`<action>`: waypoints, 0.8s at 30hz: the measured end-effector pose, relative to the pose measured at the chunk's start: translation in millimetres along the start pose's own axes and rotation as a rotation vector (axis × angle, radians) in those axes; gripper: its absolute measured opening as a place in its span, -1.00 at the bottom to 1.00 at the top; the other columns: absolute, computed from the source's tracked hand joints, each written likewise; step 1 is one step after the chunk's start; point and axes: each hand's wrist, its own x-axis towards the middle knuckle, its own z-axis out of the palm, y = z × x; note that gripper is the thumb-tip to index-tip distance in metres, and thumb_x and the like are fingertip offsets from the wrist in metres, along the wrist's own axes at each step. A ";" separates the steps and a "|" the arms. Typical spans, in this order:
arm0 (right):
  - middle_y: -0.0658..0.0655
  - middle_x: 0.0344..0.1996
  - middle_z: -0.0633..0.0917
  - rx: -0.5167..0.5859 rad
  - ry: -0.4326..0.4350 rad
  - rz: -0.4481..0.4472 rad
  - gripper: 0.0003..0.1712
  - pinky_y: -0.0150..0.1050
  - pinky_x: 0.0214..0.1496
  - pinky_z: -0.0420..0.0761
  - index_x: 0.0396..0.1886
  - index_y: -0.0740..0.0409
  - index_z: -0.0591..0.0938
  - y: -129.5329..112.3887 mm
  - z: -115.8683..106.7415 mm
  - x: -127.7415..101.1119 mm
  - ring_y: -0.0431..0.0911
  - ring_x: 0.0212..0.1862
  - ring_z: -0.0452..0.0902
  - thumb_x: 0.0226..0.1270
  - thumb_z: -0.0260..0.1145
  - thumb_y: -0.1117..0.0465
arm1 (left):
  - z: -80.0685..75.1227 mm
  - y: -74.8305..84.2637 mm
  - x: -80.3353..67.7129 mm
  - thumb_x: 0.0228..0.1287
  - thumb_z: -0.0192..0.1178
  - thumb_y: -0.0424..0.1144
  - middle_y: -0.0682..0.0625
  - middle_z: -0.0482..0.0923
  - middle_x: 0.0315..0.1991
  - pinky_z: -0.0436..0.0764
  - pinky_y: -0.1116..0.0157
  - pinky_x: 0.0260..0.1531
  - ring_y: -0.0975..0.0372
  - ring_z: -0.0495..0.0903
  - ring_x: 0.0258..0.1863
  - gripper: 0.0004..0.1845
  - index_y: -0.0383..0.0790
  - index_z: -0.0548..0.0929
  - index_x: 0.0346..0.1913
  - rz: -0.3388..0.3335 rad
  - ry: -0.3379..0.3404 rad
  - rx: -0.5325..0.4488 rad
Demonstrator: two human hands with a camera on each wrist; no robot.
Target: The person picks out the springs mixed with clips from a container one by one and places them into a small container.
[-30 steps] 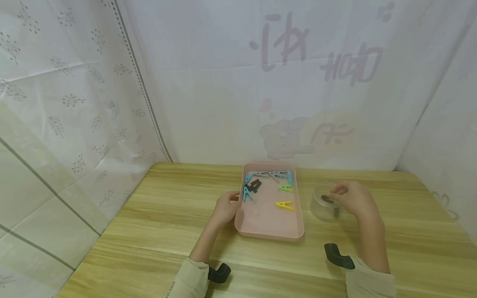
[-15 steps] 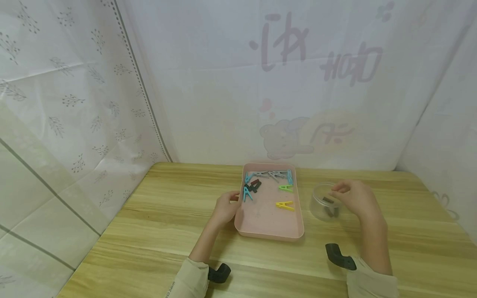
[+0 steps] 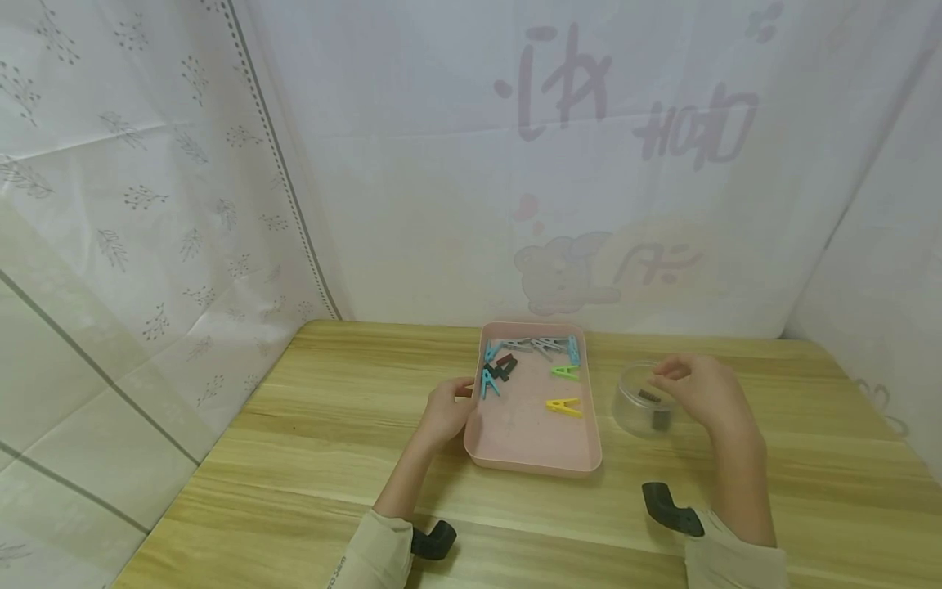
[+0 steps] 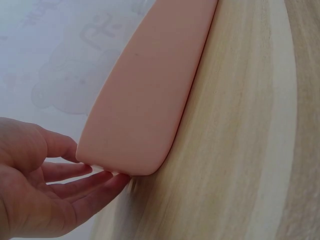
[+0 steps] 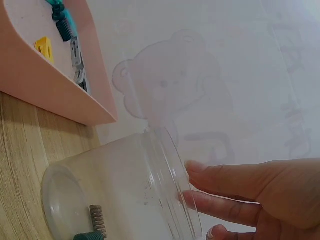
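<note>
A pink tray (image 3: pixel 533 458) lies mid-table and holds several clothespins: yellow (image 3: pixel 562 406), green (image 3: pixel 565 371), blue (image 3: pixel 487 382), dark ones (image 3: pixel 502 366) and grey ones (image 3: pixel 537 345). My left hand (image 3: pixel 445 409) rests at the tray's left edge. In the left wrist view its straight fingers (image 4: pixel 95 182) touch the tray's (image 4: pixel 150 100) outer corner. A clear plastic jar (image 3: pixel 639 405) stands right of the tray with dark clips (image 3: pixel 657 413) inside. My right hand (image 3: pixel 695 388) hovers at the jar's rim (image 5: pixel 170 180), fingers (image 5: pixel 225 180) extended and holding nothing. A dark clip with a spring (image 5: pixel 97 222) lies on the jar's bottom.
The wooden table (image 3: pixel 309 425) is enclosed by white patterned curtains (image 3: pixel 441 204) at the back and on both sides. Black wrist-camera mounts (image 3: pixel 434 540) sit near the front edge.
The dark clips in the jar have shifted a little and settled lower. My right hand has edged slightly right at the rim. The left hand has not moved.
</note>
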 end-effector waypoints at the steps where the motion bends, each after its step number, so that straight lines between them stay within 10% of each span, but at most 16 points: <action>1: 0.50 0.03 0.72 0.000 0.001 -0.002 -0.56 0.37 0.05 0.58 0.06 0.41 0.69 -1.3 0.1 -0.1 0.47 0.12 0.56 0.53 0.34 0.07 | 0.0 0.0 -0.1 0.41 0.18 -0.39 -0.40 0.67 0.08 0.72 0.00 0.05 -0.14 0.69 0.06 -0.55 -0.48 0.62 0.31 0.000 -0.001 -0.001; 24: 0.45 0.00 0.74 0.010 -0.024 -0.013 -0.61 0.31 0.06 0.62 0.05 0.38 0.70 -26.0 12.0 6.5 0.41 0.12 0.60 0.52 0.33 0.11 | 0.5 0.3 0.0 0.46 0.20 -0.36 -0.41 0.67 0.07 0.73 0.01 0.02 -0.13 0.69 0.04 -0.57 -0.49 0.62 0.30 -0.001 0.006 0.010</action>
